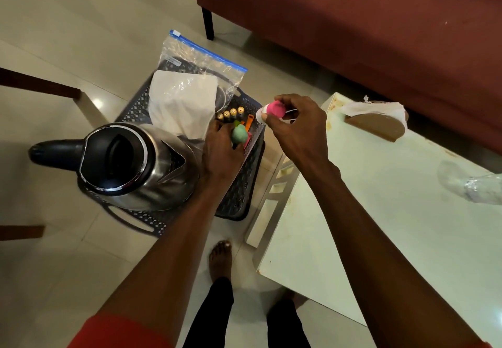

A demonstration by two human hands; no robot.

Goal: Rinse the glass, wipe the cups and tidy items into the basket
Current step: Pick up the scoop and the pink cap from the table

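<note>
While my left hand (222, 148) grips a green item (240, 134) half-hidden in the basket (244, 184), my right hand (294, 125) pinches a pink-capped bottle (271, 111).

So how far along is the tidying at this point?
Well along, it seems. The basket on the floor already holds a kettle, a zip bag and batteries. The left hand is setting a green piece inside; the right hand holds a pink one above. Crumpled plastic remains on the table.
</note>
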